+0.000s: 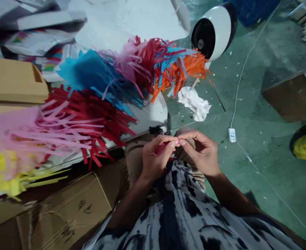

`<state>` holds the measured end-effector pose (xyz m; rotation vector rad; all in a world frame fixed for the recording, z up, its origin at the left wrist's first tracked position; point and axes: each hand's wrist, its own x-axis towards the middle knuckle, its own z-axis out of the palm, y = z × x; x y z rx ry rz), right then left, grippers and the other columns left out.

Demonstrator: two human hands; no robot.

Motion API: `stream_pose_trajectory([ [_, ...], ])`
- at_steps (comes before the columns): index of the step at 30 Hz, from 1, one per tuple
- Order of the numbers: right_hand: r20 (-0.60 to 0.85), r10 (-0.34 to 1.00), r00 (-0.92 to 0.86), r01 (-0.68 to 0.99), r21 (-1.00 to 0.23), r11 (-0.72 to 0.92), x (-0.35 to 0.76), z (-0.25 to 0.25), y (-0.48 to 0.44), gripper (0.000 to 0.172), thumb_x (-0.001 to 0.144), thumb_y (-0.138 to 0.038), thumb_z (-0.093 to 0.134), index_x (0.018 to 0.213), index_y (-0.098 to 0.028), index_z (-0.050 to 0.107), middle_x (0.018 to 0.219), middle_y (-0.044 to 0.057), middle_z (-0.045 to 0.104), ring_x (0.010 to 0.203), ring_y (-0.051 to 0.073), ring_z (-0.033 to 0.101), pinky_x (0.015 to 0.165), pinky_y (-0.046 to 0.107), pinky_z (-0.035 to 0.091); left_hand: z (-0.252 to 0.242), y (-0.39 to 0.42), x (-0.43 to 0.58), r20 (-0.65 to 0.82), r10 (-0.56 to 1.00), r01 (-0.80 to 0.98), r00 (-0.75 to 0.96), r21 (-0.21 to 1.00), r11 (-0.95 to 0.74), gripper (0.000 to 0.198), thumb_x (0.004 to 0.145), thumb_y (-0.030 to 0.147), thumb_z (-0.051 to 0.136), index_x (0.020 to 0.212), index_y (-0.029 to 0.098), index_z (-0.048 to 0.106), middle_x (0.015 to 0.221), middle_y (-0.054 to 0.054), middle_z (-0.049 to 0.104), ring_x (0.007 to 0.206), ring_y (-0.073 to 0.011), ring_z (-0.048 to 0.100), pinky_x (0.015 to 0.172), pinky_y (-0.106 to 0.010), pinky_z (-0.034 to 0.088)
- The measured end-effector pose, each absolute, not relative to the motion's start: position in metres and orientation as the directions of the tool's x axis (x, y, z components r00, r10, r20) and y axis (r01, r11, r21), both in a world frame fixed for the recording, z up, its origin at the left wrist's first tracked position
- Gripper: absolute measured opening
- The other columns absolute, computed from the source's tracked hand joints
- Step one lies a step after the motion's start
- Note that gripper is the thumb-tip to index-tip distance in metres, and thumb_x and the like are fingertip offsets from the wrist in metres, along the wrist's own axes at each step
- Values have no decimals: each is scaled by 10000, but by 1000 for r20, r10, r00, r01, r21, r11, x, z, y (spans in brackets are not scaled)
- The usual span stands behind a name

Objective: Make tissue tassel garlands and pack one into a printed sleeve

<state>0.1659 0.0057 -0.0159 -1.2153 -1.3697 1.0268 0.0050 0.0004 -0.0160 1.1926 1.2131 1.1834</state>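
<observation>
Pink piece [177, 141] is held over the lap [134, 160], pinched at the tips of left hand [156, 154] and right hand [205, 152], both nearly closed. Fringed paper [108, 121], apparently already cut, is piled on table [158, 110]; handwork is judged unfinished.

Beside your right hand [202, 151], you have open room over the scuffed green floor [218, 121], out toward the small white power strip [232, 135]. Straight ahead, the crumpled white paper [193, 103] and, beyond it, the rounded white fan with black grille [217, 33] obstruct you. Past your left hand [156, 152], fringed dark-red paper-like strips [107, 119] overhang the edge of the white table [154, 114], blocking you.
</observation>
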Motion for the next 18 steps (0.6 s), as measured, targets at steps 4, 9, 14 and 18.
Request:
stream_pose_trajectory([
  [4,207,978,20,216,-956,198,167,-18,5,131,916,-221,766,1035,-275,755,944,13,760,892,188,702,852,360,560,-21,-2,6,25,1000,-6,3,1000,-25,130,958,251,703,1086,228,694,934,-1,780,769,-133,756,727,-229,612],
  [9,283,958,-38,351,-894,278,169,-18,6,216,912,-230,768,1121,-280,740,997,29,773,937,214,702,908,410,547,-32,-4,6,129,990,139,-55,983,-120,105,962,248,689,1049,232,630,923,9,727,775,-134,743,756,-247,599],
  [14,179,982,-52,253,-949,186,171,-15,9,101,933,-268,758,1032,-278,774,1002,28,766,968,213,706,938,425,553,-29,-1,5,144,989,138,-17,980,-140,58,988,246,652,1043,237,637,921,6,719,802,-131,736,768,-237,583],
  [18,187,980,-71,271,-942,199,175,-16,11,116,941,-271,748,1023,-314,819,1016,29,759,974,211,698,939,430,550,-24,3,4,68,997,66,42,995,-70,125,1000,272,627,1110,224,662,967,-14,754,820,-131,735,758,-230,587],
])
